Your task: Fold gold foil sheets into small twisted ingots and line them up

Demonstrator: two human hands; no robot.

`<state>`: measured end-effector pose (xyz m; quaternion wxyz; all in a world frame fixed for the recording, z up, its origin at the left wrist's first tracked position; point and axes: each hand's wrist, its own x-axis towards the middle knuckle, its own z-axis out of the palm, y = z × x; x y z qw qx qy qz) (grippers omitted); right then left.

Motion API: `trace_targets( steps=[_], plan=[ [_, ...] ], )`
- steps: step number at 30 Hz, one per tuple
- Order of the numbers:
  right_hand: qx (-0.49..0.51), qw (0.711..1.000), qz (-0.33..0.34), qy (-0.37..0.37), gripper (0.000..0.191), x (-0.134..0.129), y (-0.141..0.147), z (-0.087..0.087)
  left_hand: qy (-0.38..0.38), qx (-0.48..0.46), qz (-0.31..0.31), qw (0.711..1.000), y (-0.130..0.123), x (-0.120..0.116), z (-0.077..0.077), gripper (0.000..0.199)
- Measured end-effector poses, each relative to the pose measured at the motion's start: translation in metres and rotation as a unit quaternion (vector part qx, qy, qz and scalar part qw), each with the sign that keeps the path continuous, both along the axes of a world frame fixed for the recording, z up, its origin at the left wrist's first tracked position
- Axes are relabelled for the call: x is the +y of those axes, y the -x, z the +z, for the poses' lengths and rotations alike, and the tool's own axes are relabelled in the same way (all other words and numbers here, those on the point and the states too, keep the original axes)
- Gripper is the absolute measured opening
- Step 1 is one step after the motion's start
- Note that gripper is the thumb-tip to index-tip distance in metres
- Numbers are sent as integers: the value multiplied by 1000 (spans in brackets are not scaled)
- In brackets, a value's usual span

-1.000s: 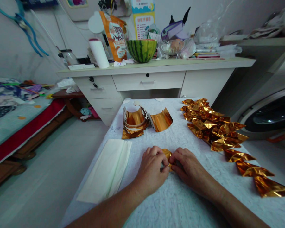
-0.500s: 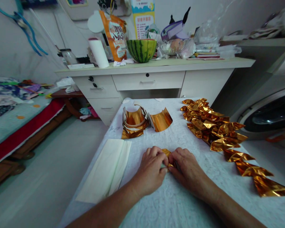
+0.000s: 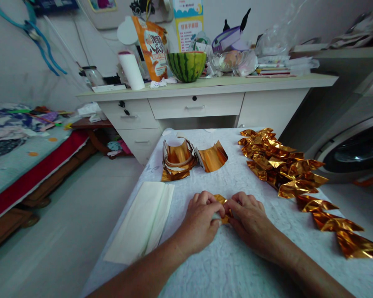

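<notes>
Between both hands is a small piece of gold foil paper point(image 3: 220, 199), mostly covered by fingers. My left hand point(image 3: 200, 221) is closed on its left side, thumb and fingertips pressed together. My right hand point(image 3: 250, 217) grips the right side, its fingers bent over the foil. Beyond the hands lie curled gold foil sheets point(image 3: 178, 159) in a stack, with a single curved gold sheet point(image 3: 214, 157) beside it. Folded gold foil pieces point(image 3: 273, 161) lie heaped and trailing along the table's right side.
Folded cream paper point(image 3: 141, 221) lies left of my hands on the cloth-covered table point(image 3: 224, 269). A white desk point(image 3: 192, 106) stands behind, bearing a cut watermelon point(image 3: 186, 66), an orange bag point(image 3: 152, 49) and a paper roll point(image 3: 132, 70). A washing machine point(image 3: 357, 140) is at right.
My right hand has moved slightly right, and a bit more gold foil shows between the hands. The whole view has shifted a little.
</notes>
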<state>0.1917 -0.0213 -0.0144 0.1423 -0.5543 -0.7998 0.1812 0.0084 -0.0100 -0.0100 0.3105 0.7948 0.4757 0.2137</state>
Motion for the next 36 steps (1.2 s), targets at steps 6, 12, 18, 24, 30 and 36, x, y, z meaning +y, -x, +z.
trace_targets(
  steps=[6, 12, 18, 24, 30, 36],
  plan=[
    [4, 1000, 8, -3, 34, -1, -1, 1, -4, 3, 2, 1000, 0, 0, 1, 24],
    [2, 1000, 10, 1, 40, -1, -1, 3, -8, 3, -3, 1000, 0, 0, 0, 24],
    [1, 1000, 19, 19, 45, 0, -3, 7, 0, -2, -4, 1000, 1, 0, 0, 25],
    [34, 997, 65, 33, 51, 1, -11, 16, 0, -6, -21, 1000, 5, 0, 2, 32],
    [24, 997, 77, -11, 17, 0, -5, 15, -1, -9, -49, 999, 9, 2, 2, 31],
    [-13, 991, 117, -70, 12, 2, -1, 5, 0, -11, -60, 998, 13, 4, 2, 41]
  ],
)
